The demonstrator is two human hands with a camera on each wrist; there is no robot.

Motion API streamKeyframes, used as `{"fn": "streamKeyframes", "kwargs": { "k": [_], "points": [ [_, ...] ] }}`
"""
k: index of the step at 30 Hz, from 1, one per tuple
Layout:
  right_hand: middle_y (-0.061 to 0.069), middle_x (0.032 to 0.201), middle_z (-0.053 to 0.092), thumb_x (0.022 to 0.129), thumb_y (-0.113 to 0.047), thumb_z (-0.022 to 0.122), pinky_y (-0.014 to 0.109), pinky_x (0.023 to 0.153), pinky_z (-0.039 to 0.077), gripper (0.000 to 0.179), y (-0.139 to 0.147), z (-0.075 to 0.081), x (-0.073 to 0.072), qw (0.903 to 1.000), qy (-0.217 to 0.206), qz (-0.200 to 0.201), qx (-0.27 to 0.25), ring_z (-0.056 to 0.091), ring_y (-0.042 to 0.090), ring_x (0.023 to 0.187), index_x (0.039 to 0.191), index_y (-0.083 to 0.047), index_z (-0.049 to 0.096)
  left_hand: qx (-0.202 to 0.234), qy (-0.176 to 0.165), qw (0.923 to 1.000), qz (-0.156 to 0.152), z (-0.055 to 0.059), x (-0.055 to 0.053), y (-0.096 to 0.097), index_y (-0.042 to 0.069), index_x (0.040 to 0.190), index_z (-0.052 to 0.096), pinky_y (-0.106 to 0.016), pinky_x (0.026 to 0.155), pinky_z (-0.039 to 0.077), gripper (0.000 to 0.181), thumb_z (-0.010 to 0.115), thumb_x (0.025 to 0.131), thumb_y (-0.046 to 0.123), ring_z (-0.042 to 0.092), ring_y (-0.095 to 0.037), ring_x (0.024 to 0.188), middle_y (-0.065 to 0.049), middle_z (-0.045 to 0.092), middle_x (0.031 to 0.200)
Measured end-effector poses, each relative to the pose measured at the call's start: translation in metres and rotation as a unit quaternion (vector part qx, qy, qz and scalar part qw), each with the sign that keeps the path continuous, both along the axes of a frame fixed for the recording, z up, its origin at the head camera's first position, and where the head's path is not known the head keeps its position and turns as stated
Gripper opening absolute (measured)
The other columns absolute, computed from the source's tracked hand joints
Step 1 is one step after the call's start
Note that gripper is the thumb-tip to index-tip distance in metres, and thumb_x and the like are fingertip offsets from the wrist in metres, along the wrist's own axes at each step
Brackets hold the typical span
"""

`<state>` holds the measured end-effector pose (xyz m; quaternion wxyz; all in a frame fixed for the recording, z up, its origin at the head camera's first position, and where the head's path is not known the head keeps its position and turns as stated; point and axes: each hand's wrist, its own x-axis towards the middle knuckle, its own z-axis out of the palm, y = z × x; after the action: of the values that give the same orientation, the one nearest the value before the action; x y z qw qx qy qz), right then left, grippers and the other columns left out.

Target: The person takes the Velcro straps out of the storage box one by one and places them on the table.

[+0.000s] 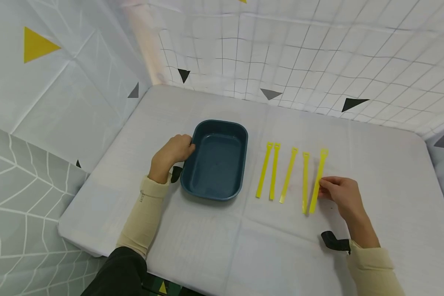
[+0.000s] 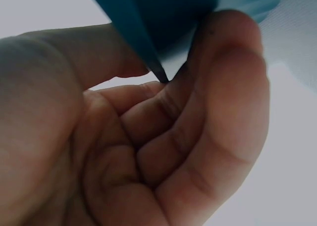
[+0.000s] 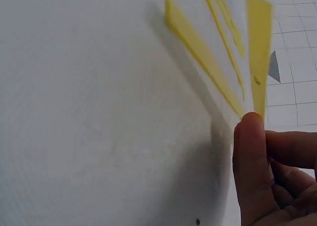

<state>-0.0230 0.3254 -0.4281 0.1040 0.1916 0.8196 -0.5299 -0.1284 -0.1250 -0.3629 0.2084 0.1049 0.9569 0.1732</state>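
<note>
My left hand (image 1: 173, 152) grips the left rim of a dark blue rectangular plastic basin (image 1: 214, 164), thumb on the inner side. The left wrist view shows the curled fingers around the basin's edge (image 2: 136, 32). To the right, my right hand (image 1: 341, 193) pinches a flat yellow strap with a slotted end (image 1: 317, 181) along its side. Seen from the right wrist, this strap (image 3: 258, 47) rises between thumb and fingers, tilted off the table. Several matching straps lie in a loose row left of it, the closest one (image 1: 305, 183) beside the held strap.
A white cloth covers the table (image 1: 222, 246). White sheets with gridlines (image 1: 281, 53) hang along the back, and patterned fabric (image 1: 26, 197) hangs at the left. Black wrist mounts (image 1: 334, 241) stick out from both sleeves.
</note>
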Motion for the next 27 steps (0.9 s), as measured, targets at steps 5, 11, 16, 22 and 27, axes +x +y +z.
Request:
{"fn": "streamKeyframes", "kwargs": {
  "k": [5, 11, 16, 22, 27],
  "points": [
    [0.012, 0.095, 0.066, 0.101, -0.014, 0.056, 0.027, 0.064, 0.056, 0.037, -0.0003, -0.0044, 0.0005, 0.9992, -0.002, -0.001, 0.039, 0.066, 0.010, 0.067, 0.125, 0.015, 0.056, 0.001, 0.002, 1.0000, -0.002, 0.0000, 0.0003, -0.0004, -0.001, 0.090, 0.058, -0.034, 0.062, 0.043, 0.023, 0.045, 0.103, 0.012, 0.052, -0.024, 0.066, -0.011, 0.053, 0.075],
    [0.015, 0.093, 0.065, 0.102, -0.014, 0.054, 0.027, 0.060, 0.056, 0.036, 0.0001, -0.0082, 0.0008, 0.9981, -0.006, -0.009, 0.061, 0.064, 0.012, 0.064, 0.124, 0.014, 0.058, 0.002, 0.002, 1.0000, 0.003, -0.0006, -0.0007, -0.0002, -0.001, 0.089, 0.058, -0.034, 0.061, 0.043, 0.023, 0.045, 0.103, 0.012, 0.052, -0.024, 0.066, -0.011, 0.053, 0.075],
    [0.013, 0.087, 0.066, 0.101, -0.015, 0.054, 0.027, 0.056, 0.055, 0.036, -0.0002, -0.0094, 0.0000, 0.9974, -0.012, -0.012, 0.070, 0.064, 0.013, 0.061, 0.123, 0.014, 0.058, 0.000, 0.000, 1.0000, 0.004, 0.0004, -0.0002, 0.0005, -0.001, 0.090, 0.058, -0.034, 0.062, 0.043, 0.023, 0.045, 0.103, 0.013, 0.052, -0.024, 0.067, -0.011, 0.053, 0.076],
    [0.018, 0.090, 0.067, 0.101, -0.014, 0.055, 0.026, 0.055, 0.054, 0.035, -0.0024, -0.0097, -0.0008, 0.9956, -0.009, -0.011, 0.092, 0.063, 0.013, 0.061, 0.120, 0.014, 0.060, -0.003, 0.000, 1.0000, 0.006, 0.0001, 0.0000, 0.0005, -0.002, 0.094, 0.059, -0.035, 0.063, 0.044, 0.022, 0.046, 0.103, 0.013, 0.053, -0.025, 0.069, -0.012, 0.055, 0.079],
    [0.019, 0.091, 0.068, 0.100, -0.015, 0.056, 0.025, 0.055, 0.054, 0.034, -0.0036, -0.0095, -0.0019, 0.9933, -0.008, -0.006, 0.115, 0.063, 0.014, 0.062, 0.117, 0.014, 0.062, -0.002, -0.002, 1.0000, 0.007, 0.0004, 0.0001, 0.0009, -0.002, 0.095, 0.059, -0.035, 0.064, 0.044, 0.022, 0.045, 0.104, 0.013, 0.053, -0.025, 0.070, -0.012, 0.055, 0.080]
  ]
}}
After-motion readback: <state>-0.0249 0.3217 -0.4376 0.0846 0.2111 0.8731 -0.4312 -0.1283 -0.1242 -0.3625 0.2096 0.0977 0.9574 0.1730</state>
